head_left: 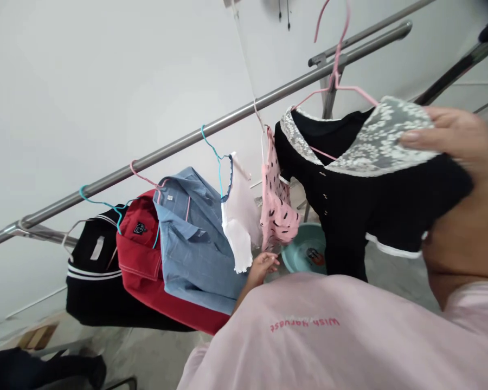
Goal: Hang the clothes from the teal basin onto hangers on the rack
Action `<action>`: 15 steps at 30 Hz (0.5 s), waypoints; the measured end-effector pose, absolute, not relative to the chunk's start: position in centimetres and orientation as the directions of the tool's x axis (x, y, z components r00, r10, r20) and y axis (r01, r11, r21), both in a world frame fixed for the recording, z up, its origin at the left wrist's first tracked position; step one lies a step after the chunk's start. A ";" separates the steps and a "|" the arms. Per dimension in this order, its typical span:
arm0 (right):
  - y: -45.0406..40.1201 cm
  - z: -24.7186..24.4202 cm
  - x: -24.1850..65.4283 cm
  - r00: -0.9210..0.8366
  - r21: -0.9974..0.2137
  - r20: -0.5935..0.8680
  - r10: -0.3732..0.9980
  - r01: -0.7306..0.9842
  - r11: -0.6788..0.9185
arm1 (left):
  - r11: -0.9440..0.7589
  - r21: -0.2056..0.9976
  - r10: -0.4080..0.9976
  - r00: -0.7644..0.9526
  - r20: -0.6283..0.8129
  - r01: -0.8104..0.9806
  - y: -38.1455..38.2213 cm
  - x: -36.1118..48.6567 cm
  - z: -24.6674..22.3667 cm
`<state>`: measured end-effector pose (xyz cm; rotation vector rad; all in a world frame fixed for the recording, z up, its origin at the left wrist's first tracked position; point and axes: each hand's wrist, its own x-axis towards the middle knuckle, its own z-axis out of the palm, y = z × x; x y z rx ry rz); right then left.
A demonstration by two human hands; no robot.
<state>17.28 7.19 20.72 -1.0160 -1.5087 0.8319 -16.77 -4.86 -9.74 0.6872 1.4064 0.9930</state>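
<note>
My right hand [463, 132] grips the shoulder of a black short-sleeved top [374, 200], its thumb lying on the white lace collar. The top is on a pink hanger [336, 76], whose hook stands above the rail and is not around it. Low in the middle, my left hand [264, 264] is open with nothing in it, just below a pink patterned garment [277, 200] and beside a white top [239, 211]. Both of these hang from the metal rail [228, 120].
Further left on the rail hang a blue denim shirt [195, 238], a red garment [140, 244] and a black garment with white stripes [93, 292]. A teal basin [299, 252] stands on the floor behind the black top. Dark cloth [40, 371] lies at the lower left.
</note>
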 end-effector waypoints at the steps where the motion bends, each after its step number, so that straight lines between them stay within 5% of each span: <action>1: 7.9 21.0 16.5 -0.080 -0.928 0.347 0.934 0.113 0.355 | 0.452 0.878 0.876 -0.108 -0.470 -0.156 -5.1 -16.8 -9.8; 15: 15.5 15.6 10.1 -0.141 -0.970 0.198 0.970 -0.167 0.174 | 0.481 0.873 0.868 -0.094 -0.487 -0.085 -6.4 -17.0 -9.8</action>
